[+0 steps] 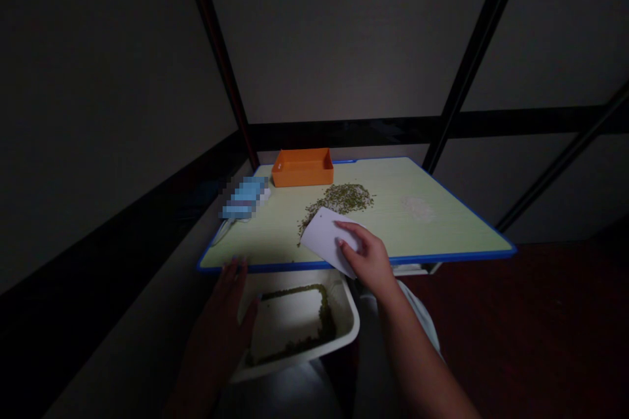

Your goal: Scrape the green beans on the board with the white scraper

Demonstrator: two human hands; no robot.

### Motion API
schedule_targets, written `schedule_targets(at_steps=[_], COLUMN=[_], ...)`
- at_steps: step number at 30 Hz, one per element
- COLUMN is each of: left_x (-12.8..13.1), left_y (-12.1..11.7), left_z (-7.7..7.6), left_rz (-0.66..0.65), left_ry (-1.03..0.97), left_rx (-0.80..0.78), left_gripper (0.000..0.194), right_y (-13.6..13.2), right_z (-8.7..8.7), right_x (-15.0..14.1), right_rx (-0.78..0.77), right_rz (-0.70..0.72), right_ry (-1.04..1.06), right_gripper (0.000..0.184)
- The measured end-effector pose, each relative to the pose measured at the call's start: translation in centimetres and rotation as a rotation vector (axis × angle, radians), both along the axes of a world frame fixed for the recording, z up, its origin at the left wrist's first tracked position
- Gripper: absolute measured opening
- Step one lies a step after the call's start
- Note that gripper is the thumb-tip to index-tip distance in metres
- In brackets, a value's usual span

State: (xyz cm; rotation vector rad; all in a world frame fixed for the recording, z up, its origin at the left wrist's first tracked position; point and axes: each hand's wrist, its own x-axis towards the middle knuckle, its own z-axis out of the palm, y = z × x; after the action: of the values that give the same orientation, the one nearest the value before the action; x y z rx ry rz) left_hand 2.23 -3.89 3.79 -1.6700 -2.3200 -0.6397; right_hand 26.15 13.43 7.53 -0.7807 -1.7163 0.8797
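My right hand (366,255) is closed on a stiff white card (324,236), thumb and fingers pinching its right side. The card slants over the front part of the table, its far corner at the near end of a spread of small green beans or seeds (348,196). Below the table's front edge sits a white plastic tub (351,314), with more green bits along its inner edges. My left hand (228,308), dim in shadow, lies at the tub's left side with fingers stretched out and thumb apart. Whether it presses on the rim, I cannot tell.
An orange open box (303,177) stands at the table's back left. Left of it lies a blurred blue item (246,198) with a white cable (223,230). A pale scatter of grains (417,208) is on the right of the blue-edged table (452,229). Panelled walls close in behind and left.
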Motion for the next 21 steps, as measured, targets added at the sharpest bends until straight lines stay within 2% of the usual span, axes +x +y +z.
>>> schedule_targets(at_steps=[12, 21], left_x=[-0.10, -0.04], left_y=[0.00, 0.12], left_z=[-0.34, 0.05], left_rz=[0.002, 0.005], left_ry=[0.017, 0.026], left_rx=[0.010, -0.008], left_gripper=[0.063, 0.064], right_y=[-0.07, -0.18], right_z=[0.31, 0.32], right_x=[0.39, 0.33], right_rx=[-0.054, -0.048], right_rz=[0.082, 0.155], right_ry=[-0.033, -0.057], right_gripper=[0.033, 0.034])
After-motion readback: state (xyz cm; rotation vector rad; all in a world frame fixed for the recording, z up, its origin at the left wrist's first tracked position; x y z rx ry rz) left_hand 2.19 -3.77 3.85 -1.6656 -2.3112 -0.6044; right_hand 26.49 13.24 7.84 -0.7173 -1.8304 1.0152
